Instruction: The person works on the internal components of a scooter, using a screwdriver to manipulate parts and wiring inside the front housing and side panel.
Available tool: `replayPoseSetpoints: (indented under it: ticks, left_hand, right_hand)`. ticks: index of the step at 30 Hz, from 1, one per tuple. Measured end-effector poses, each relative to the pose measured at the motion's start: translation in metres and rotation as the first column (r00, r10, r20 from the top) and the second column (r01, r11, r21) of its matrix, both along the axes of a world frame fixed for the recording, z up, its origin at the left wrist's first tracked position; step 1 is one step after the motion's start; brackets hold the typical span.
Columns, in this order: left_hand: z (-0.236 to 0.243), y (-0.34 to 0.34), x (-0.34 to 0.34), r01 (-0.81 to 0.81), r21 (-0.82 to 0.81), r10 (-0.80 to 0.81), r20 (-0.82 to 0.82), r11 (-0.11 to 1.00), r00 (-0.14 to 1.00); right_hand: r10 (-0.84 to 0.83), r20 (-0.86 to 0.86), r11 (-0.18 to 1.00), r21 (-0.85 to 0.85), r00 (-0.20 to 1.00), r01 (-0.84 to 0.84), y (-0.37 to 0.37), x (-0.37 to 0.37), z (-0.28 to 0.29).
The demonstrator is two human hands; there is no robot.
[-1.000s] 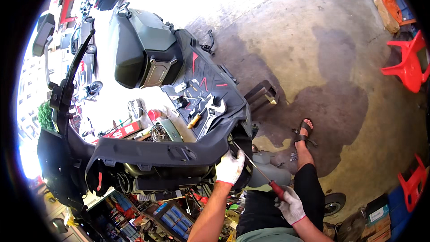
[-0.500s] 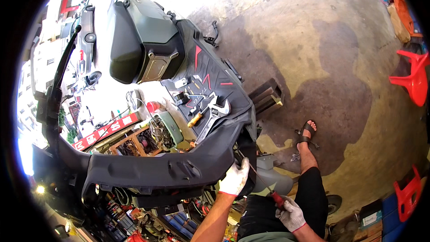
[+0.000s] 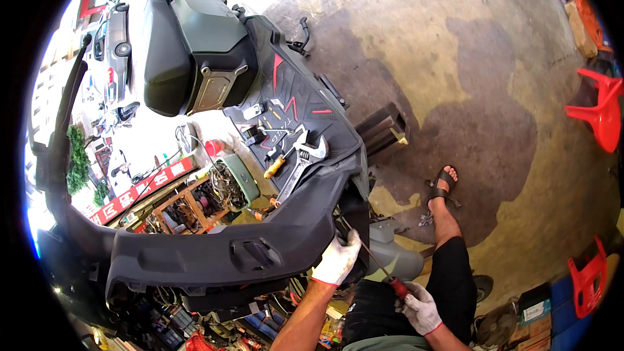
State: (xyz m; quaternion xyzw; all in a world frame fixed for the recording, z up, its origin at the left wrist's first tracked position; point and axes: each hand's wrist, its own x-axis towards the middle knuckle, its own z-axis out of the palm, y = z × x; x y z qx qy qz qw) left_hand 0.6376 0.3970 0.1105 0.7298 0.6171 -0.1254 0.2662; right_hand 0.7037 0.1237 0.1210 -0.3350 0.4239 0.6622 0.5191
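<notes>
My gloved left hand is closed at the right end of the scooter's black plastic front panel, beside the shaft tip of a screwdriver; what its fingers hold is hidden. Low at the right, my gloved right hand grips the screwdriver's red handle, with the thin shaft angled up toward my left hand. Above the panel, on the dark footboard, lie a large adjustable wrench, a yellow-handled tool and several small tools and parts.
A grey-black top box stands behind the footboard. Red plastic chairs are at the right, on concrete floor. A wooden crate, a green tool case and clutter lie below left. Parked cars are beyond. My sandalled foot is right of the scooter.
The view has shifted a little. My right hand and the screwdriver handle have moved slightly down and left, while my left hand remains at the panel's right end.
</notes>
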Motion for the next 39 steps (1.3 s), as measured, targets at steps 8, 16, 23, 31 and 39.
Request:
replayPoseSetpoints:
  ticks: [8,16,23,31,39]
  left_hand:
    - [0.008,0.002,0.017,-0.12,-0.04,0.123,0.077,0.992,0.989]
    - [0.005,0.003,0.005,0.083,0.025,-0.084,0.022,0.996,0.996]
    - [-0.003,0.002,-0.006,0.148,0.039,-0.146,-0.06,0.988,0.987]
    - [-0.005,-0.004,-0.012,0.238,0.17,-0.234,-0.048,0.956,0.971]
    - [0.004,-0.008,-0.007,0.177,0.039,-0.171,-0.119,0.983,0.978]
  right_hand:
    - [-0.002,0.033,1.0,-0.008,0.999,0.003,-0.001,-0.014,-0.01]
    - [0.062,0.149,0.998,-0.004,0.987,-0.062,-0.003,-0.008,-0.013]
    - [0.054,0.048,0.998,0.031,0.997,-0.056,0.001,0.013,-0.008]
    - [0.031,0.034,0.998,0.061,0.999,-0.033,-0.007,0.018,-0.004]
    - [0.107,0.313,0.989,0.065,0.944,-0.134,-0.01,-0.016,-0.027]
